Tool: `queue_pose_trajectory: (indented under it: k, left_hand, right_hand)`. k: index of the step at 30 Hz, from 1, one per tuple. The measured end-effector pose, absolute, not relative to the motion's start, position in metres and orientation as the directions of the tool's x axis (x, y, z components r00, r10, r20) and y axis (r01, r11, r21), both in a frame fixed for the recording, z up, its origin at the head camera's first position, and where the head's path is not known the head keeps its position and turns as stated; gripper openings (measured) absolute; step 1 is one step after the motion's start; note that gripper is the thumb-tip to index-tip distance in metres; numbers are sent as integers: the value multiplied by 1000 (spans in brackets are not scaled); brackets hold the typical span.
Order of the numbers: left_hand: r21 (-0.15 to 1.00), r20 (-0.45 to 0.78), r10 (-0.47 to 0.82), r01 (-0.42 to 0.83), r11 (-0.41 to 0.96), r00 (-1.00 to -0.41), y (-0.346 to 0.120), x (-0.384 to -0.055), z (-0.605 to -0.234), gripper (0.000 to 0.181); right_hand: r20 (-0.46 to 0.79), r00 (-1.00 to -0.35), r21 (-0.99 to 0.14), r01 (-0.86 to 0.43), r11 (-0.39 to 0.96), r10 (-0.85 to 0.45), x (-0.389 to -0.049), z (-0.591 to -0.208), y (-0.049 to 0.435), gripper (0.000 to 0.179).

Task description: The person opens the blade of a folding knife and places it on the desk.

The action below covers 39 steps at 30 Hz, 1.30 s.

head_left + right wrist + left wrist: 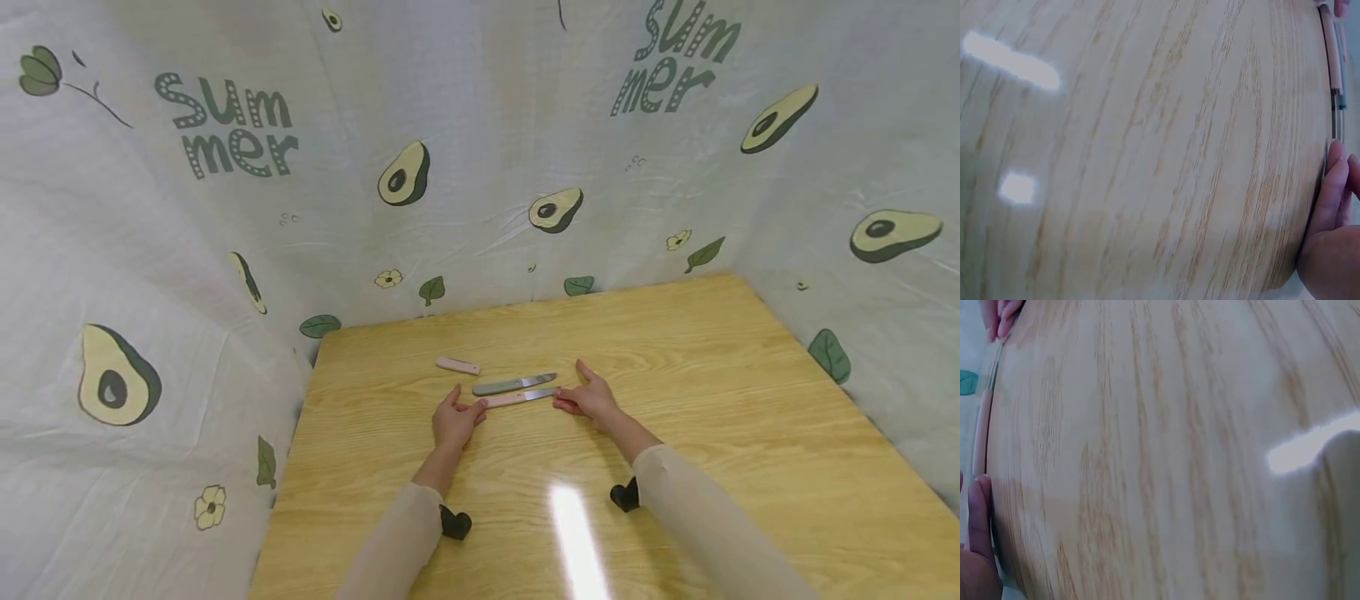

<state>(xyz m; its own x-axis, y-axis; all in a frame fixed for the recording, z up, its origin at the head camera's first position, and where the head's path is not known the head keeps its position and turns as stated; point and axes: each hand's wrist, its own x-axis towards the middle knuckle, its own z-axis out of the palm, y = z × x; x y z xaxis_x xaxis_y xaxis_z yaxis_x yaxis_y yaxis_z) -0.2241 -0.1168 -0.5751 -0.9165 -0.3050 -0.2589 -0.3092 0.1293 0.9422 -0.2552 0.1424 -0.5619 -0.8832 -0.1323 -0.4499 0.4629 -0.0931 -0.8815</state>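
A paring knife with a pink handle (504, 400) lies across the table, its blade toward the right. My left hand (454, 423) pinches the handle's butt end between thumb and fingers. At the blade tip, the fingertips of my right hand (592, 400) pinch the point, with the index finger stretched away. Just beyond lies a second knife with a grey-green handle (497, 387), roughly parallel, its blade also to the right. In the left wrist view the pink handle (982, 434) runs up from the left fingertips. The right wrist view shows my right fingers (1330, 187) at the blade.
A slim pink piece (457, 365), shaped like a handle or blade cover, lies farther back on the left. The wooden table (675, 350) meets a white curtain (480, 250) printed with avocados at its back and sides. Light glares off the tabletop near the front.
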Motion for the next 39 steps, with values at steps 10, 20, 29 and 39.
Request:
queue_pose_trajectory:
  k: [10, 20, 29, 39]
  left_hand:
    - [947, -219, -350, -285, 147, -911, -131, -224, -577, 74]
    - [924, -189, -428, -308, 228, -884, -143, -228, -568, 71]
    - [937, -298, -366, -343, 62, -882, -136, -242, -559, 90]
    - [937, -321, -228, -274, -216, -919, -142, -255, -563, 92]
  right_hand:
    - [-455, -885, -886, 461, -50, -94, -266, -551, 133, 93]
    - [-295, -939, -946, 261, 192, -178, -287, -535, 78, 66]
    - [-162, -953, -927, 59, 371, -255, -304, -529, 33, 59]
    - [-229, -901, -939, 105, 326, -370, -312, -529, 4, 66]
